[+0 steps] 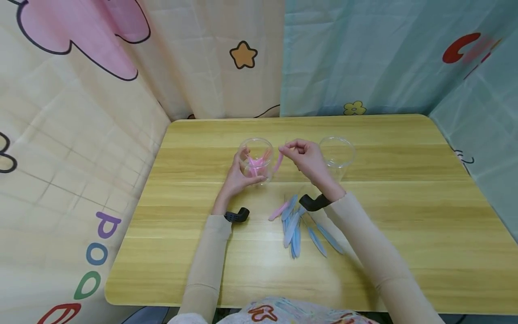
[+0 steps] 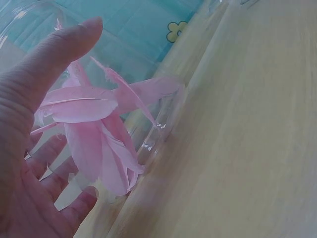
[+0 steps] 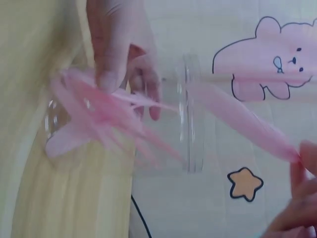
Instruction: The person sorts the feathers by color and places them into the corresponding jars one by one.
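Note:
A clear plastic cup (image 1: 257, 146) with several pink feathers (image 2: 96, 106) inside stands on the table. My left hand (image 1: 236, 177) holds it round the side, thumb in front and fingers behind. Just right of the cup's rim, my right hand (image 1: 304, 159) pinches a single pink feather (image 3: 242, 121) by its end between thumb and fingertips. Nearer to me lie several loose blue feathers (image 1: 295, 229) in a spread pile, with one pink feather (image 1: 278, 211) at its left side.
A second clear cup (image 1: 337, 153) stands behind and right of my right hand. The wooden table (image 1: 194, 148) reaches back to printed curtains (image 1: 243, 90). Black wrist bands (image 1: 314, 203) sit on both forearms.

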Demonstrator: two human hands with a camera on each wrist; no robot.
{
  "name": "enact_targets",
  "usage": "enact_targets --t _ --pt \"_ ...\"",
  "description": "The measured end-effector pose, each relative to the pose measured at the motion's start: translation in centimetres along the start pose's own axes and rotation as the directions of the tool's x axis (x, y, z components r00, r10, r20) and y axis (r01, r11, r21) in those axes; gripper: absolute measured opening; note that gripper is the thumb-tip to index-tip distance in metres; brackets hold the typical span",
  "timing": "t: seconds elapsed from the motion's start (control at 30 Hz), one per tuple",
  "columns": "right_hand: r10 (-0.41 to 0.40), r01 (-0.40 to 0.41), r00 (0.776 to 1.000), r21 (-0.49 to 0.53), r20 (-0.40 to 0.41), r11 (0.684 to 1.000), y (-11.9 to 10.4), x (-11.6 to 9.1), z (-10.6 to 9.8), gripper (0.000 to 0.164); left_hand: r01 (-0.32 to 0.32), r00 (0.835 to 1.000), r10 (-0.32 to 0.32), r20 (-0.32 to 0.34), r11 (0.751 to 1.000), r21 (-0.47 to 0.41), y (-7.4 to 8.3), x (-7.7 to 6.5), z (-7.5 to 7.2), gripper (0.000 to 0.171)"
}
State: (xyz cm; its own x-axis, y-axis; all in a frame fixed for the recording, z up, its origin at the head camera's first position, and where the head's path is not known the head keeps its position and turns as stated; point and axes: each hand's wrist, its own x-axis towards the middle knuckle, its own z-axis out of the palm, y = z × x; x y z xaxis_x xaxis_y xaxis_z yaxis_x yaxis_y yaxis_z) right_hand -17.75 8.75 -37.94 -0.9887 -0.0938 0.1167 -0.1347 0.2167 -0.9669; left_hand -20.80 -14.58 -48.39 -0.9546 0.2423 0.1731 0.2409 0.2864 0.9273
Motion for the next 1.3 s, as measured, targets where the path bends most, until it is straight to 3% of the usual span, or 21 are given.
enact_targets --t 0.17,0.3,0.53,0.7,0.83,0.93,1.03,1.3 --pt "-0.114 0.132 0.978 0.097 -0.172 0.987 -0.7 1.9 2.3 0.027 0.013 1.000 -0.013 0.001 1.000 0.001 0.0 -0.1 0.1 0.112" --pt "-0.135 0.157 0.973 0.112 -0.187 0.981 -0.6 2.8 3.8 0.029 0.002 1.000 -0.002 -0.010 1.000 -0.011 0.1 0.0 0.1 0.110" --pt "-0.037 0.034 0.997 -0.032 -0.075 0.999 0.8 2.8 4.2 0.034 0.007 1.000 -0.007 0.000 1.000 -0.013 0.1 0.0 0.3 0.109" --pt "-0.015 0.010 0.998 -0.080 -0.063 0.997 1.8 2.3 2.9 0.035 0.023 1.000 -0.023 0.014 0.999 -0.025 0.3 0.1 0.2 0.107" --pt "0.017 -0.017 1.000 -0.139 -0.004 0.990 2.5 1.7 1.5 0.035 0.028 0.999 -0.028 0.015 0.999 -0.023 0.3 0.2 0.1 0.108" --pt "0.088 -0.069 0.994 -0.234 0.072 0.970 3.0 1.0 0.3 0.038 0.016 1.000 -0.016 0.003 1.000 -0.007 0.2 0.2 0.2 0.109" --pt "0.162 -0.099 0.975 -0.353 0.154 0.930 3.7 0.1 -0.8 0.040 -0.005 1.000 0.005 -0.005 1.000 0.003 0.1 0.1 0.2 0.111" --pt "0.268 -0.061 0.912 -0.544 0.310 0.837 5.4 -1.8 -2.4 0.034 -0.019 1.000 0.019 -0.005 1.000 0.001 -0.1 0.2 0.3 0.111"
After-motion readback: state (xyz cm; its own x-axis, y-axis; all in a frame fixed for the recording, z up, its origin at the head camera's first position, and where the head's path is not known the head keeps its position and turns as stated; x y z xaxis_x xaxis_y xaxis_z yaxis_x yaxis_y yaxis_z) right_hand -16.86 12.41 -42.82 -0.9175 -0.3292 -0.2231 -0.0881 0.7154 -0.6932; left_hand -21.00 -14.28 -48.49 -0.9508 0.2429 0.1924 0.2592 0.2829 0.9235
